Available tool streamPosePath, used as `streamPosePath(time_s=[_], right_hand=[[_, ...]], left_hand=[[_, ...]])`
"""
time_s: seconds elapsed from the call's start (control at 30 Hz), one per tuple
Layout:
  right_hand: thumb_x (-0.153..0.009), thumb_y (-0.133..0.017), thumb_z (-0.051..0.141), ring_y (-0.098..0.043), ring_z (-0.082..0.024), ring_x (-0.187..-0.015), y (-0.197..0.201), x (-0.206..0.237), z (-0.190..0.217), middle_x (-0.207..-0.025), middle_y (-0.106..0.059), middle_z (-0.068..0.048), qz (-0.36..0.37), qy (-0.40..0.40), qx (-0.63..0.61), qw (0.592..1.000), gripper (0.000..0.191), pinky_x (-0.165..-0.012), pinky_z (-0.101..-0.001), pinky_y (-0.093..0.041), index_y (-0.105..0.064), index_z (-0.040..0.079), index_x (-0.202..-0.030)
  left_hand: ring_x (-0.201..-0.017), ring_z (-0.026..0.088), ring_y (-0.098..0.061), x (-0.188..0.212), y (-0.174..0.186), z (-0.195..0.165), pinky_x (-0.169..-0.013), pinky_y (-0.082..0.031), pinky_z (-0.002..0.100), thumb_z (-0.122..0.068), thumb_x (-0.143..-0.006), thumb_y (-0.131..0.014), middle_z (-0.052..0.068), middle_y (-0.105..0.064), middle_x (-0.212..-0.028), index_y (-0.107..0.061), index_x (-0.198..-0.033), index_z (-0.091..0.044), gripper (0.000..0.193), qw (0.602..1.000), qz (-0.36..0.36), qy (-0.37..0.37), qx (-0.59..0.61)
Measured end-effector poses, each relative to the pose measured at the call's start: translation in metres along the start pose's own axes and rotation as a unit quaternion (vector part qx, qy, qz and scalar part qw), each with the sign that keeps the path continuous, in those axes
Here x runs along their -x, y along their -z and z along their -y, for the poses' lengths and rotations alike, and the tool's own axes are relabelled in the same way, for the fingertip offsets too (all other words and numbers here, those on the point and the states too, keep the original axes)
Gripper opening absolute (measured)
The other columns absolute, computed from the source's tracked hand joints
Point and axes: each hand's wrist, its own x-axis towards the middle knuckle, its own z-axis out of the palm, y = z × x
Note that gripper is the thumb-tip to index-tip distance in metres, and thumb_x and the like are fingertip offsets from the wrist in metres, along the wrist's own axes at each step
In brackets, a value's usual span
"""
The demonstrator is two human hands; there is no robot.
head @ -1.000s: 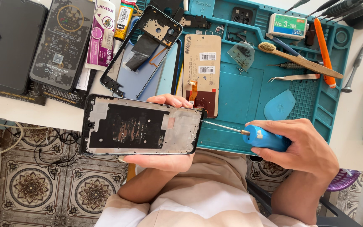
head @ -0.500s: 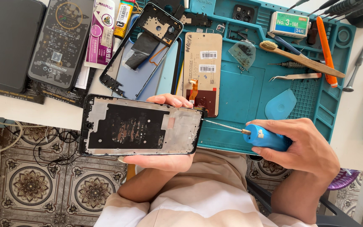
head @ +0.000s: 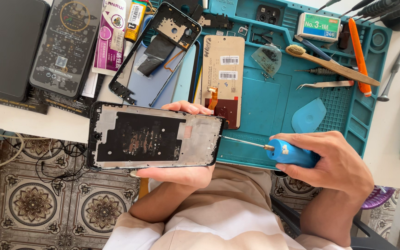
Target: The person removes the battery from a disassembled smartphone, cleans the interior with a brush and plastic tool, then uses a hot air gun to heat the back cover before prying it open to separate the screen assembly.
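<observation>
The phone frame lay with its long axis left to right, inner face up, cradled in the left hand, fingers curled over its far edge. The right hand gripped one blue-handled screwdriver, tip touching the frame's right end. Against the earlier frame, nothing had visibly moved. One teal work mat lay beyond, with one brush on it.

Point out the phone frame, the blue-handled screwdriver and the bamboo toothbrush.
phone frame [head: 156, 136]: head view, on the dark middle panel of the frame.
blue-handled screwdriver [head: 289, 153]: head view, on the blue handle ahead of the right hand's fingers.
bamboo toothbrush [head: 336, 68]: head view, on the wooden handle.
</observation>
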Motion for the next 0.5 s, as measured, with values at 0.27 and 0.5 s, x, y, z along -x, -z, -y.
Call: streamPosePath(time_s=[0.27,0.5], right_hand=[[-0.064,-0.083,0.024,-0.074,-0.026,-0.062,-0.0014,0.0008,-0.0006,-0.079,-0.078,-0.005,0.005,0.006,0.001,1.000,0.051,-0.058,-0.0329,-0.057,-0.076,0.016,-0.113],[-0.064,-0.083,0.024,-0.075,-0.027,-0.066,0.0000,0.0000,0.0019,-0.081,-0.079,-0.005,0.017,0.004,0.010,1.000,0.050,-0.059,-0.0334,-0.058,-0.076,0.017,-0.113]], left_hand=[[-0.097,0.029,-0.050,-0.0008,-0.0002,-0.0002,-0.099,-0.044,0.047,-0.095,-0.079,-0.032,0.018,-0.049,-0.109,-0.041,-0.133,0.006,0.115,0.999,-0.007,0.013,0.031],[-0.098,0.029,-0.049,-0.0004,-0.0008,-0.0009,-0.101,-0.044,0.047,-0.095,-0.080,-0.034,0.018,-0.049,-0.110,-0.042,-0.134,0.005,0.114,0.999,-0.011,0.011,0.032]])
